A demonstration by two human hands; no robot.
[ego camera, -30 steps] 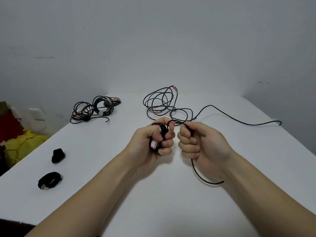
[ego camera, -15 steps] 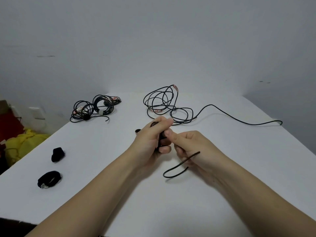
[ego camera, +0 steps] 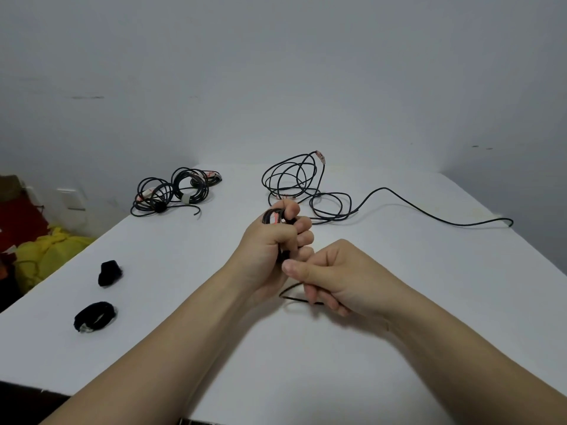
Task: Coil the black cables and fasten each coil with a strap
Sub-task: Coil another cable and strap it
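Note:
My left hand (ego camera: 273,243) grips a small coil of black cable (ego camera: 273,216) above the middle of the white table (ego camera: 399,348). My right hand (ego camera: 334,277) sits just below and to the right of it, fingers curled round the loose end of that cable (ego camera: 291,294), which loops out under the fingers. A long uncoiled black cable (ego camera: 399,197) lies tangled at the back and trails off to the right. At the back left lie coiled black cables (ego camera: 171,194). Two black straps (ego camera: 109,273) (ego camera: 93,315) rest near the left edge.
A grey wall rises behind the table. Off the table's left edge, lower down, are a yellow bag (ego camera: 52,253) and red items (ego camera: 18,222). The table's right edge runs diagonally at the far right.
My right hand has come down and toward me with the cable end, bringing a loop round under the coil. My left hand has stayed closed on the coil, tilting a little.

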